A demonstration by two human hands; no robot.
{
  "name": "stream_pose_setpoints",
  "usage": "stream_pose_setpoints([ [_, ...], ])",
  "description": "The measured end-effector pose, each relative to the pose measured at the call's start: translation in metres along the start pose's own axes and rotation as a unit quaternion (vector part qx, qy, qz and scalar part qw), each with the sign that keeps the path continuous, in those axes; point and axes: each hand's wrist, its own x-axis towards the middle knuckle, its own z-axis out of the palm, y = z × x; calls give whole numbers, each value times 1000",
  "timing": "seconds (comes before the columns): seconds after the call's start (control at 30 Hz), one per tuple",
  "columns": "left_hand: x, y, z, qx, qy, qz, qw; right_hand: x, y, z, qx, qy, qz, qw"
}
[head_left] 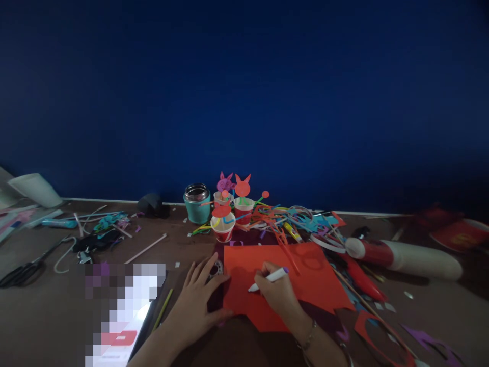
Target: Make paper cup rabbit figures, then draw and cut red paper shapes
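Note:
A sheet of red paper with a ragged lower edge lies flat on the dark table. My right hand grips a white marker with a purple end, its tip at or just above the paper. Fingers spread, my left hand rests at the sheet's left edge, thumb near the paper. Beside its fingertips is a small dark round piece with a pale dotted ring, partly covered. Behind the paper stand red-and-white paper cups bearing cut-out paper animal heads.
A teal jar stands behind my left hand. Paper scraps and strips are heaped at the back right, near a white-and-red cylinder. At left lie black scissors and a lit, pixelated screen. A blue wall closes the back.

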Motion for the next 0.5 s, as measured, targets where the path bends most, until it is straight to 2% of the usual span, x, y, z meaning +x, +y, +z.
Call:
stream_pose_setpoints([
  [0.5,-1,-1,2,8,1,5,1000,-4,-9,1,23,-7,24,999],
])
